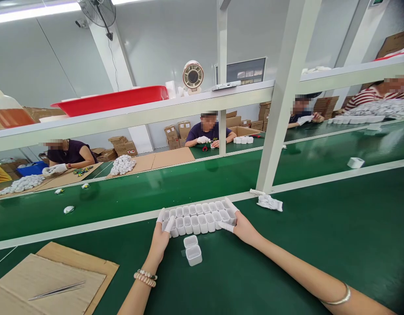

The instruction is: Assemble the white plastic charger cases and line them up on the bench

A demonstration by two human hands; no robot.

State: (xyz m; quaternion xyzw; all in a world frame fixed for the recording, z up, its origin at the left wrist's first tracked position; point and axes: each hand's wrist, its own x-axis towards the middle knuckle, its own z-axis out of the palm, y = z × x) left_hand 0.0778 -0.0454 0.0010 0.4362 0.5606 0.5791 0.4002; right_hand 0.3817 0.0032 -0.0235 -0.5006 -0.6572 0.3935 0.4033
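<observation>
Two rows of small white open boxes (196, 224) stand pressed together on the green work surface, near the white divider strip. My left hand (163, 232) grips the left end of the rows, and my right hand (241, 225) grips the right end. White covers show on the fingertips of both hands. Just in front of the rows, nearer to me, a separate white box with its lid open (193, 254) sits on the green surface. Metal tweezers (57, 290) lie on cardboard sheets (21, 280) at the lower left.
A crumpled white cloth (270, 202) lies by the foot of a white post (274, 131). Beyond the divider runs a green conveyor (189, 177) with a few small white items. Several people sit on its far side. A red tray (113, 101) rests on the shelf overhead.
</observation>
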